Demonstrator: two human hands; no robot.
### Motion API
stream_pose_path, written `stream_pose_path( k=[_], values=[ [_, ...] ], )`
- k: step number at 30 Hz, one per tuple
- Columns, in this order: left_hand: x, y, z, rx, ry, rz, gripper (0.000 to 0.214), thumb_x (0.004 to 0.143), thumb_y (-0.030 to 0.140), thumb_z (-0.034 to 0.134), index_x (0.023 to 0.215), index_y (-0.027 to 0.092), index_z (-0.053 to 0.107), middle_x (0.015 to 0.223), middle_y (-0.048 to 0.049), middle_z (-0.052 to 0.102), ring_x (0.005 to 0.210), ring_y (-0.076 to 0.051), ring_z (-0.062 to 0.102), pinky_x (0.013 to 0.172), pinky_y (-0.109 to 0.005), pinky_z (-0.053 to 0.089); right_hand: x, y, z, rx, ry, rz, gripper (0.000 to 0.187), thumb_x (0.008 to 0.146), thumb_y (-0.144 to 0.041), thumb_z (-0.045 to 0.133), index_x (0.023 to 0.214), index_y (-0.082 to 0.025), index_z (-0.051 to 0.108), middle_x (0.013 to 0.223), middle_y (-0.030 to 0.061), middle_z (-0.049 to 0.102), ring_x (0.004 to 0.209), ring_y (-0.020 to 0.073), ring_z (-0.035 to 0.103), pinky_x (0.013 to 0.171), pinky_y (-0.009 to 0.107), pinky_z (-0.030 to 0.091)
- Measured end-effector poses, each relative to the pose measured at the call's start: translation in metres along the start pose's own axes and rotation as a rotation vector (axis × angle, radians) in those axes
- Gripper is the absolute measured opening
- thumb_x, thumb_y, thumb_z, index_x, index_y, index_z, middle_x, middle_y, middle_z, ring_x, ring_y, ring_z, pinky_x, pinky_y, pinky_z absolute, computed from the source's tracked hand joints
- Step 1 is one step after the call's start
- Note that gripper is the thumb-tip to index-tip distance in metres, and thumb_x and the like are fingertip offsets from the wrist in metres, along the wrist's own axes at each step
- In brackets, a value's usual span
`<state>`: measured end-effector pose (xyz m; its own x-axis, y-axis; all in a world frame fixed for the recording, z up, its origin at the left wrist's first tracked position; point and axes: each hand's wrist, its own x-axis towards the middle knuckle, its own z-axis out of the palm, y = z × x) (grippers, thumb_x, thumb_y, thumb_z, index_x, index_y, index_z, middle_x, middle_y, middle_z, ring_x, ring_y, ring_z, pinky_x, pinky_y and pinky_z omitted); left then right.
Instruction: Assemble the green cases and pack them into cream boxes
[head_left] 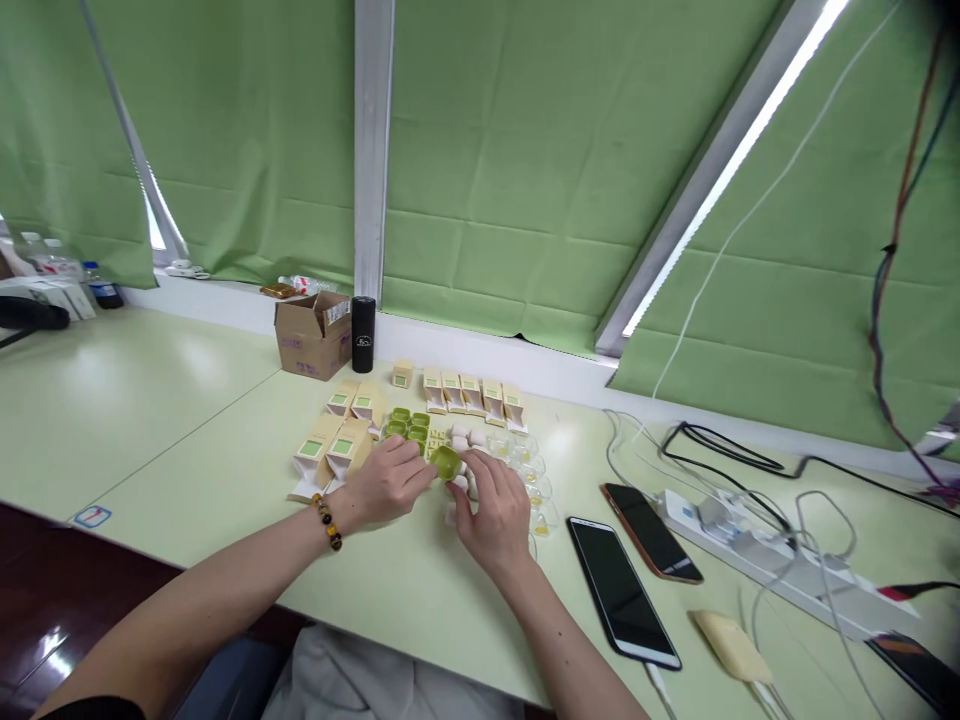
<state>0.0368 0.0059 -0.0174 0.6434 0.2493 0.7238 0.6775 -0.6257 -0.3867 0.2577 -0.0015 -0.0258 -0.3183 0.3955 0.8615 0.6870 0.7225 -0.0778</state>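
Observation:
A small green square cup [445, 462] is held up over the table, its hollow side towards me. My right hand [495, 508] pinches its right edge between thumb and fingers. Closed, with the fingertips at the cup's left edge, is my left hand [391, 482]; whether it grips the cup or something small is hidden. More green cups [397, 428] stand in rows just behind my left hand. Small yellow pieces [437, 437] lie beside them. Whitish rounded pieces [468, 437] are grouped behind my right hand, partly covered by it. Clear domed covers [525, 455] with yellow marks stand to their right.
Open cream cartons [349, 447] with green labels stand left of the cups. More cartons [471, 393] line the back. A cardboard box [313, 338] and black tumbler [363, 335] stand behind. Phones [622, 590], a power strip [780, 565] and cables occupy the right.

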Motion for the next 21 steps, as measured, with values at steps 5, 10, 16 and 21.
stream_pose_path(
  k=[5,10,16,21],
  values=[
    [-0.003,0.005,0.003,-0.017,-0.017,-0.006,0.014,0.101,0.011,0.055,0.096,0.019,0.065,0.069,-0.0025,0.06,0.072,-0.02,0.052,0.065,-0.039,0.035,-0.002,0.001,0.002,0.031,-0.028,-0.008,0.028,0.1,-0.021,0.061,0.127,-0.021,0.06,0.122,0.0118,0.075,0.105,0.0287,0.069,0.084,0.041,0.05],
    [-0.005,0.007,0.003,-0.06,0.019,-0.051,0.015,0.102,0.017,0.056,0.113,0.019,0.066,0.076,-0.0042,0.066,0.077,-0.022,0.057,0.068,-0.039,0.041,-0.002,0.002,0.002,0.053,0.023,-0.008,0.029,0.099,-0.02,0.063,0.128,-0.021,0.06,0.121,0.0128,0.076,0.105,0.0304,0.07,0.086,0.044,0.052],
    [0.001,0.007,-0.006,-0.149,0.139,-0.196,0.034,0.097,0.02,0.065,0.131,0.019,0.06,0.111,-0.0123,0.073,0.107,-0.029,0.061,0.092,-0.047,0.051,0.001,0.0,-0.001,0.166,0.077,0.053,0.033,0.098,-0.022,0.066,0.13,-0.023,0.059,0.117,0.0118,0.075,0.101,0.0294,0.069,0.085,0.045,0.056],
    [0.004,0.006,-0.006,-0.229,0.183,-0.229,0.043,0.097,0.018,0.065,0.139,0.019,0.058,0.127,-0.0136,0.072,0.118,-0.031,0.061,0.102,-0.051,0.053,0.001,-0.003,-0.002,0.277,0.081,0.113,0.036,0.097,-0.022,0.067,0.132,-0.023,0.058,0.115,0.0101,0.073,0.099,0.0267,0.068,0.084,0.044,0.057]
  ],
)
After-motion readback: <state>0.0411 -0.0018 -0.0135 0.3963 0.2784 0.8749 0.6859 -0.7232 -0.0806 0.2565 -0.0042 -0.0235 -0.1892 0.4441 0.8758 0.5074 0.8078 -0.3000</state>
